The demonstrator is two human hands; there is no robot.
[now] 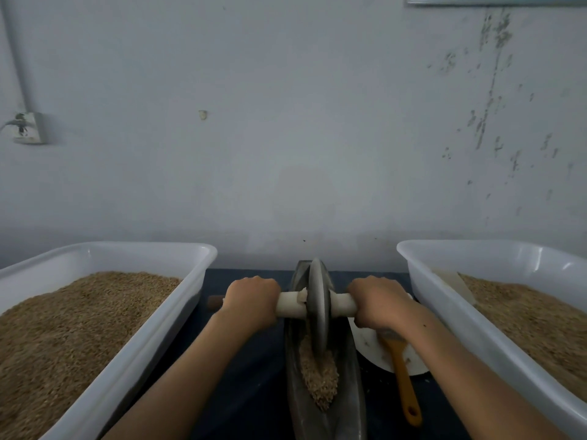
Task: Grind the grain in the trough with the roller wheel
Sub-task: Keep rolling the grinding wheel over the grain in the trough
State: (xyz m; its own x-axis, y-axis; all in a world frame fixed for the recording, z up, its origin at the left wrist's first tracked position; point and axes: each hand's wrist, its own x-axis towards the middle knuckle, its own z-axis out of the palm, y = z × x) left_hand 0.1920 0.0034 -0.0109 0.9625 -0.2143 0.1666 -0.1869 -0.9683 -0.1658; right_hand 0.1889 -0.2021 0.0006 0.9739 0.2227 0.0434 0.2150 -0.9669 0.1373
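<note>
Against grey wall (pixel 286 122), 2 tubs (pixel 178 300) hold grain (pixel 79 312).

left hand (pixel 251 300): bare, no glove | right hand (pixel 379 301): bare | forearms: sleeveless, uncovered

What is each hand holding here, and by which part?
Both hold the roller wheel by its white axle handle: the left hand grips the left end, the right hand the right end.

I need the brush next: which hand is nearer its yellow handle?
Right. The right hand holds the roller's axle just above the brush; the left hand is across the trough.
</note>
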